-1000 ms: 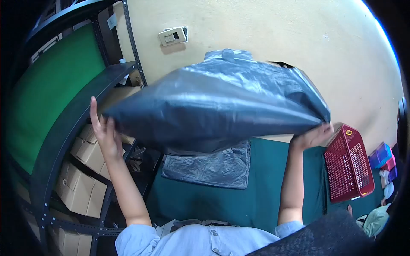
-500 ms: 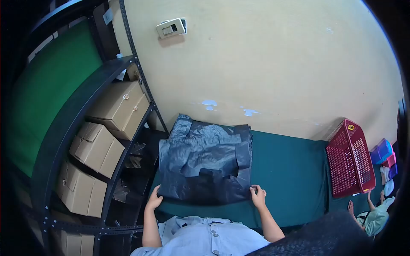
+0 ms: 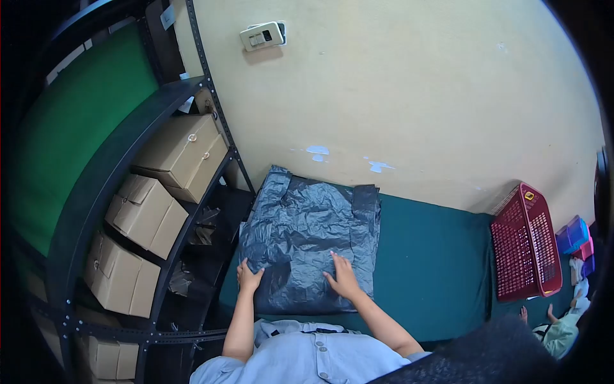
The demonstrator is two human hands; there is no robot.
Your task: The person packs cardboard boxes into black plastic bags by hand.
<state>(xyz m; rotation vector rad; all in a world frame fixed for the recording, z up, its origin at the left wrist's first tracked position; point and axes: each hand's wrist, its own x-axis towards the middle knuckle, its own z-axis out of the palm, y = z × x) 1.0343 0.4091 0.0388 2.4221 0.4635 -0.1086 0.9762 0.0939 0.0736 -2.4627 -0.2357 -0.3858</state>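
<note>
Crinkled black plastic bags [image 3: 307,221] lie flattened in a pile in front of me, with strap-like handles at the far corners. My left hand [image 3: 249,279] rests on the near left part of the top bag, fingers apart. On the near right part, my right hand [image 3: 343,278] lies with its fingers spread against the plastic. Neither hand grips anything. Under the pile is a dark green cloth [image 3: 435,256] covering the work surface.
A black metal rack [image 3: 121,153] with cardboard boxes [image 3: 147,214] stands on the left. To the right is a maroon plastic basket [image 3: 521,253], with colourful containers [image 3: 572,235] beyond it. Another person [image 3: 563,333] is at the lower right. The wall carries a switch plate [image 3: 263,36].
Both hands have left the near corners of the top bag and moved inward onto its surface. The raised, folded-over plastic now lies flatter, showing more of the far part.
</note>
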